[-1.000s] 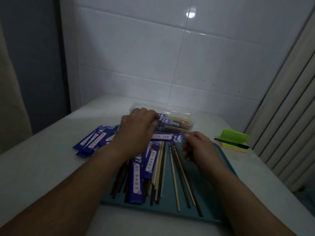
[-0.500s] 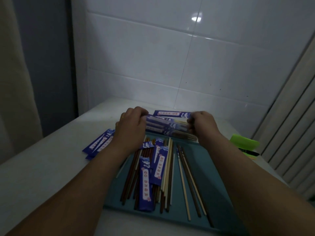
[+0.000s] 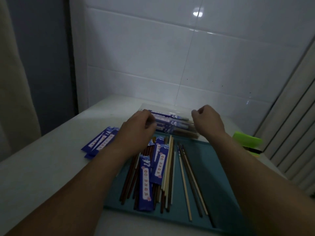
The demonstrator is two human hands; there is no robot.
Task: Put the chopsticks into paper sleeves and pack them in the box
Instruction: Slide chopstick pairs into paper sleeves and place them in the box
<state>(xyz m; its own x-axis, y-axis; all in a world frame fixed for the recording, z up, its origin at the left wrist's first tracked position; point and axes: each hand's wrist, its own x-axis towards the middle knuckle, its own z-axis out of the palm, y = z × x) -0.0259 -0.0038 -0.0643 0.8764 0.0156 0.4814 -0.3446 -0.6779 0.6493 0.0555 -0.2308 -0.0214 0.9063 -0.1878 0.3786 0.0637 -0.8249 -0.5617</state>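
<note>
Sleeved chopsticks (image 3: 170,124) lie in the box (image 3: 163,107) between left hand (image 3: 138,128) and right hand (image 3: 207,120), fingers curled, grip unclear.

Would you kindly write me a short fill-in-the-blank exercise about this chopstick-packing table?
1. The pile of blue sleeves lies on the table, to the ____ of the tray.
2. Sleeved chopsticks are packed in the clear ____.
3. The sticky notes beside the tray are ____.
Missing words: left; box; green.
</note>
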